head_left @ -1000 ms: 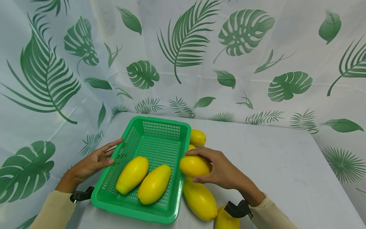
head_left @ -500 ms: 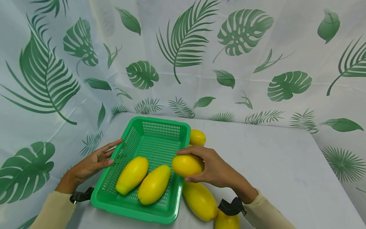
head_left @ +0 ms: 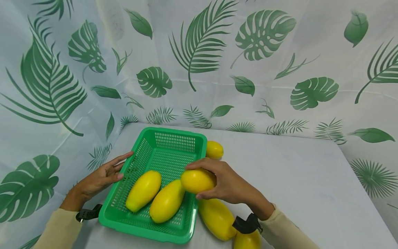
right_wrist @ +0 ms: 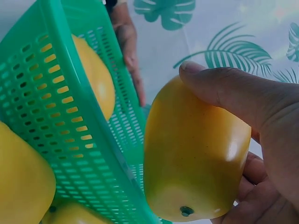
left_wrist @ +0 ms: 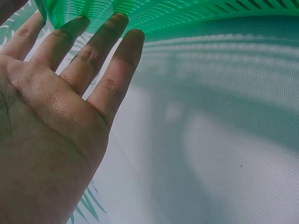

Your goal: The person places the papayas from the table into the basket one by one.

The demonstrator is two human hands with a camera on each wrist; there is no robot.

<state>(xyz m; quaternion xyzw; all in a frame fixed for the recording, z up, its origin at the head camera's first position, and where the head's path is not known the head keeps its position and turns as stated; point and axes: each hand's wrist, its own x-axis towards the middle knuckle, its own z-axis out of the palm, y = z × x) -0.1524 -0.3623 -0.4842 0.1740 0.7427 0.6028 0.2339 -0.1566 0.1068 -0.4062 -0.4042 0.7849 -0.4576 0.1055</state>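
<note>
In the head view my right hand grips a yellow papaya between thumb and fingers, above the right rim of a green plastic basket. The right wrist view shows the stem end of this papaya and my thumb across its upper side. Two papayas lie inside the basket, one at the left and another beside it. My left hand touches the basket's left side with extended fingers. Its straight fingertips against the perforated wall show in the left wrist view.
Outside the basket's right side lie a papaya at the back, a larger one under my right hand, and one at the front edge, partly hidden by the wrist strap. A leaf-print curtain surrounds the white table.
My right hand has carried the papaya leftward from outside the basket to over its right rim. The left hand and basket stay in place.
</note>
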